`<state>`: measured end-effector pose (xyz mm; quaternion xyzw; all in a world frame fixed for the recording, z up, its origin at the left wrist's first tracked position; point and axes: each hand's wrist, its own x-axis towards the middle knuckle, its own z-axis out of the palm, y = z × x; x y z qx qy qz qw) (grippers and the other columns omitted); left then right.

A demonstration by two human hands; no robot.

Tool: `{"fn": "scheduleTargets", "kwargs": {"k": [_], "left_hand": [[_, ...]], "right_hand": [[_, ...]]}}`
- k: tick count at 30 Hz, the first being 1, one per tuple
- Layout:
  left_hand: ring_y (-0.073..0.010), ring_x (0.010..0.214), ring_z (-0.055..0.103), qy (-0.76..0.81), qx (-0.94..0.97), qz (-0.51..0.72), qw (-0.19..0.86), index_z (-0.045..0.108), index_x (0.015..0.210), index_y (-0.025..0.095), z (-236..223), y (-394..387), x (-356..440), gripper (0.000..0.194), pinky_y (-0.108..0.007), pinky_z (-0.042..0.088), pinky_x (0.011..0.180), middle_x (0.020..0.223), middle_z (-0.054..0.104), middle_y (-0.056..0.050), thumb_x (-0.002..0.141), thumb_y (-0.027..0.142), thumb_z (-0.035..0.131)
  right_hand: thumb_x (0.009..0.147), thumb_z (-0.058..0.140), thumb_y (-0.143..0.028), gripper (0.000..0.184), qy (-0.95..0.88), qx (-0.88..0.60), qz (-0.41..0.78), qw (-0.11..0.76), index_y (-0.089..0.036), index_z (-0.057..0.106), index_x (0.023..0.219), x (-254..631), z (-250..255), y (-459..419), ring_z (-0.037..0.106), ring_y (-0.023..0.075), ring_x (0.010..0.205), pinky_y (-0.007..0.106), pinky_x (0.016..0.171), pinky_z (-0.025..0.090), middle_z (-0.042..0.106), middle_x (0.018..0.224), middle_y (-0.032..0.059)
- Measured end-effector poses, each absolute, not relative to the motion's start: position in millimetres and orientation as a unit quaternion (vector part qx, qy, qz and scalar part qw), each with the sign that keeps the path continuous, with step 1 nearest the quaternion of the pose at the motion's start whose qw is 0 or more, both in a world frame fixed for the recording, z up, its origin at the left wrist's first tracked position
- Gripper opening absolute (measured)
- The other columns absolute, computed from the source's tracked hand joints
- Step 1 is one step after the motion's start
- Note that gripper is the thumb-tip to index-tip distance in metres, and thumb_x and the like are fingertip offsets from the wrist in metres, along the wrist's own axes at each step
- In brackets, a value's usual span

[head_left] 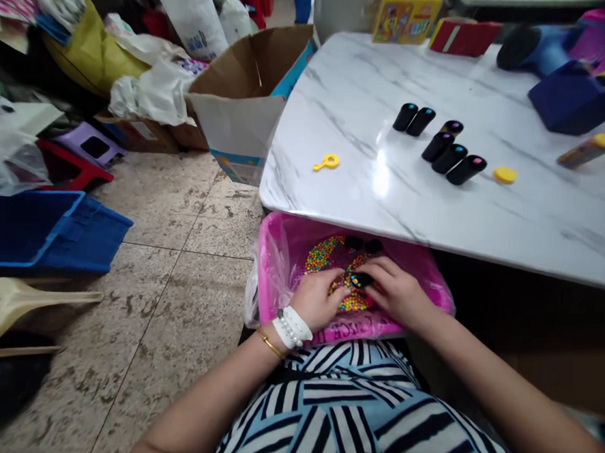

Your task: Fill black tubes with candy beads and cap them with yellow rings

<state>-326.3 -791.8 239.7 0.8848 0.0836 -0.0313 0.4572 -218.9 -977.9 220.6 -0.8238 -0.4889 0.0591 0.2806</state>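
Pink plastic basket (pixel 271 276), rounded at the rim and partly wrapped in clear, crinkled film, holds tiny, round multicoloured beads (pixel 318 254). Inside it, among the beads, is a small, smooth black piece (pixel 360 280) with bright dots on it. The right hand (pixel 399 294) reaches in palm down, its curled fingertips pinching that piece. The left hand (pixel 316 301) bends inward opposite, fingers curved close beside it; whether they grip is unclear. Glossy black cylinders (pixel 437 147) lie on the white, grey-veined marble-look table (pixel 352 203).
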Motion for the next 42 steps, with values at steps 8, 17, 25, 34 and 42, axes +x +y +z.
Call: {"fn": "scheduleTargets", "kwargs": {"k": [8,17,25,34,42], "left_hand": [[-0.0249,0.118,0.060,0.096,0.742,-0.136,0.650,0.056,0.132,0.011,225.4,-783.6,-321.2,0.044,-0.042,0.047,0.104,0.131,0.061,-0.012,0.089,0.018,0.052],[-0.0156,0.097,0.067,0.223,0.544,-0.178,0.789,0.061,0.126,0.013,228.2,-778.7,-324.8,0.038,-0.033,0.054,0.090,0.125,0.064,-0.012,0.089,0.014,0.053],[-0.0151,0.090,0.067,0.076,0.544,-0.178,0.817,0.059,0.131,0.020,239.1,-766.5,-330.4,0.043,-0.035,0.052,0.088,0.124,0.066,-0.010,0.087,0.024,0.058],[-0.0211,0.109,0.063,0.084,0.484,-0.167,0.855,0.062,0.127,0.020,231.3,-759.3,-337.9,0.046,-0.039,0.048,0.097,0.127,0.064,-0.013,0.083,0.033,0.069],[-0.0253,0.124,0.054,0.086,0.434,-0.224,0.868,0.059,0.130,0.023,226.7,-763.9,-327.7,0.053,-0.043,0.041,0.107,0.139,0.055,-0.012,0.080,0.033,0.074]], "right_hand": [[0.091,0.047,-0.013,0.031,-0.517,-0.823,0.040,0.233,-0.018,0.061,0.119,-223.2,223.4,-981.1,0.057,0.0217,0.103,0.035,0.089,0.052,0.055,0.112,0.0120],[0.084,0.060,-0.015,0.028,-0.461,-0.814,0.064,0.346,-0.022,0.065,0.110,-226.4,230.6,-964.5,0.060,0.0199,0.100,0.034,0.086,0.051,0.061,0.105,0.0075],[0.079,0.072,-0.022,0.031,-0.336,-0.766,0.256,0.484,-0.025,0.063,0.108,-226.0,235.3,-967.3,0.062,0.0173,0.090,0.028,0.077,0.052,0.063,0.102,0.0039],[0.079,0.069,-0.020,0.029,-0.303,-0.793,0.251,0.466,-0.022,0.061,0.106,-235.7,241.0,-958.3,0.061,0.0160,0.081,0.028,0.072,0.051,0.062,0.097,0.0032],[0.083,0.055,-0.008,0.031,-0.408,-0.837,0.089,0.352,-0.021,0.059,0.111,-240.2,250.5,-965.2,0.058,0.0199,0.100,0.033,0.086,0.050,0.058,0.106,0.0076]]}}
